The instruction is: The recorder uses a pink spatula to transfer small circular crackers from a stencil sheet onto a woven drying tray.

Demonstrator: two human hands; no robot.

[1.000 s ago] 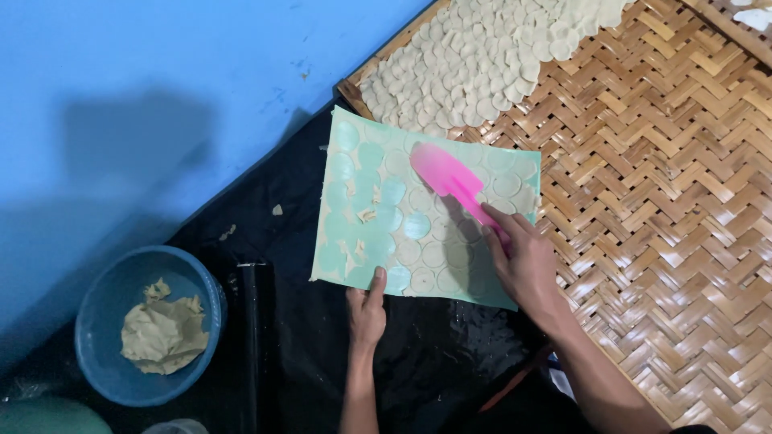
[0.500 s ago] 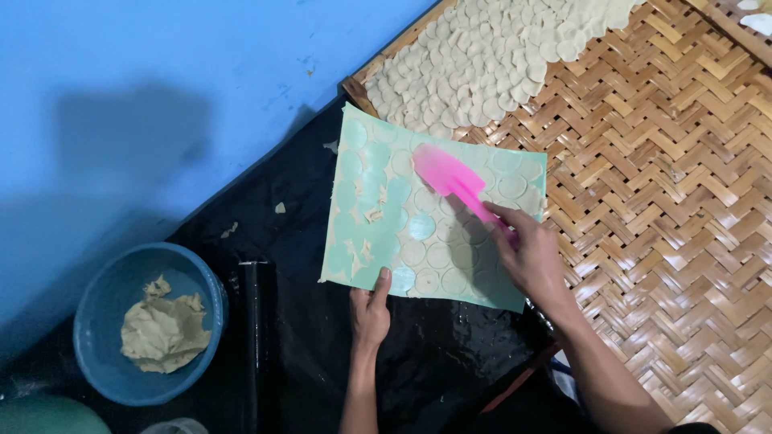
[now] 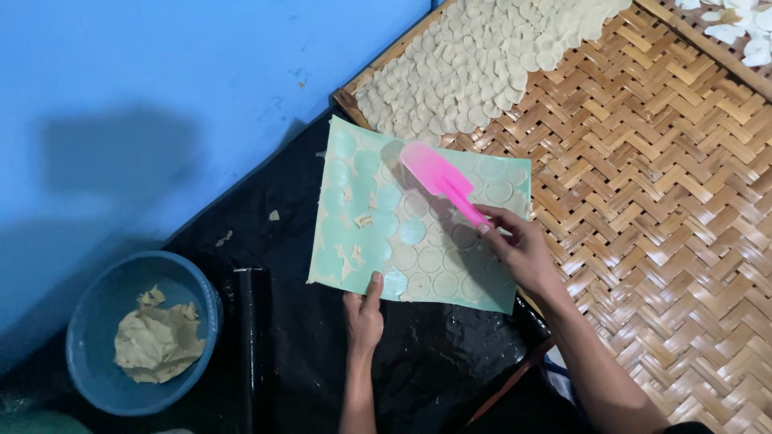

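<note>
A pale green sheet [image 3: 354, 241] with round dough discs on it lies on black plastic, its far edge over the woven bamboo tray [image 3: 643, 209]. My left hand [image 3: 364, 315] presses down on the sheet's near edge. My right hand [image 3: 519, 245] holds a pink spatula [image 3: 441, 182] by its handle, the blade flat on the sheet's upper middle among the discs. Several empty round marks and dough scraps show on the sheet's left half.
Many cut dough discs [image 3: 482, 56] cover the far part of the bamboo tray. A blue bowl [image 3: 96, 297] with a lump of dough stands at the lower left. A black rolling pin [image 3: 249, 345] lies beside it on the black plastic [image 3: 434, 362]. Blue wall at the left.
The sheet and both hands sit slightly further up and right in view. The spatula blade has slid a little toward the sheet's far edge.
</note>
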